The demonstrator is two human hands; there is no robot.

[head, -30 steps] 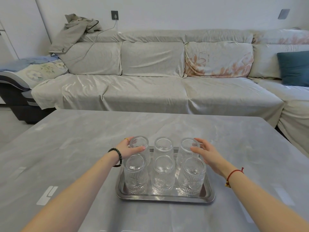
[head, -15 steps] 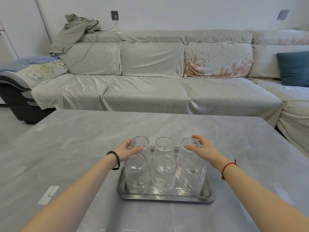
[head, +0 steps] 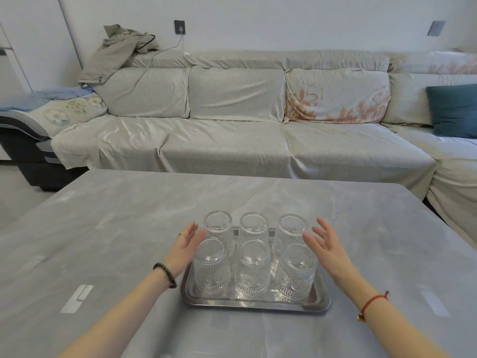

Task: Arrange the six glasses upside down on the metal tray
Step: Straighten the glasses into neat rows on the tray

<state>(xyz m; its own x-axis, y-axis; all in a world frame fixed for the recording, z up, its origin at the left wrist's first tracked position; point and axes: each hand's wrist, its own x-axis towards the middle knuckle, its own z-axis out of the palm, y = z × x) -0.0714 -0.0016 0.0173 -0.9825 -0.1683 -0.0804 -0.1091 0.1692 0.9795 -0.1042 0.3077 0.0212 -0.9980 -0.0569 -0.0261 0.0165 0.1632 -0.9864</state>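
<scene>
Several clear ribbed glasses stand upside down in two rows on the metal tray on the grey table. The back row holds the left glass, middle glass and right glass. The front row holds the left glass, middle glass and right glass. My left hand is open just left of the left-hand glasses, palm facing them. On the other side, my right hand is open beside the right-hand glasses. Neither hand holds a glass.
The grey table stretches wide around the tray, with pale markings at the front left. Behind it stands a covered sofa with a teal cushion at the right.
Both hands have let go of the back corner glasses and drawn outward to the sides with fingers spread. The glasses stay in place on the tray.
</scene>
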